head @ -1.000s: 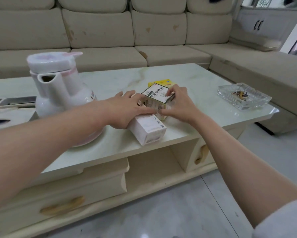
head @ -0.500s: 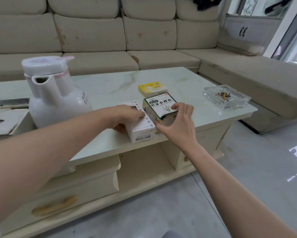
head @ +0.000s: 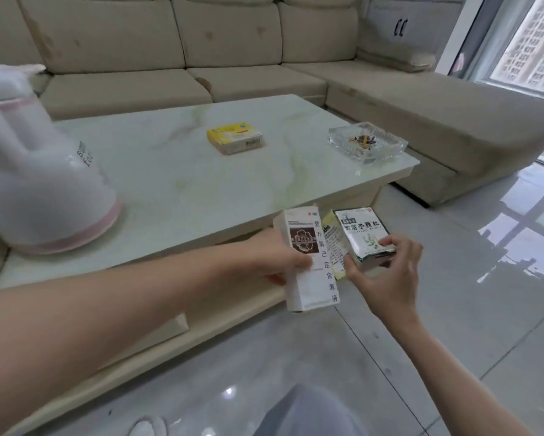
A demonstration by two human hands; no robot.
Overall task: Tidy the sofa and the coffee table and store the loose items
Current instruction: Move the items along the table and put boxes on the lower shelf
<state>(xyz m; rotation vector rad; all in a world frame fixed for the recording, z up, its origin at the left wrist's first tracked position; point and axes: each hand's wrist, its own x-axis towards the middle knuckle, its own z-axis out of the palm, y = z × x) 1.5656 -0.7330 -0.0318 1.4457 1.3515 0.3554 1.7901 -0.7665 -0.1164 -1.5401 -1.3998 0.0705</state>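
Note:
My left hand [head: 275, 258] grips a tall white medicine box [head: 308, 262] with black lettering down its side, held in the air off the front edge of the coffee table [head: 182, 180]. Right beside it, my right hand [head: 385, 278] holds a smaller green-and-white medicine box [head: 363, 236] by its lower end. A yellowish box or leaflet [head: 335, 247] shows between the two; which hand carries it is unclear. A yellow box [head: 234, 139] lies flat on the tabletop. The beige sofa [head: 233, 48] stands behind the table.
A large white and pink thermos jug [head: 35, 171] stands on the table's left side. A glass ashtray [head: 367, 143] with butts sits at the right corner. The sofa's chaise [head: 453, 121] runs along the right. Glossy tiled floor [head: 453, 309] lies below, with my knee [head: 305, 410] at the bottom.
Both hands have lifted their boxes off the tabletop and drawn them back past the front edge. The yellow box stays on the table. The view has shifted right and down.

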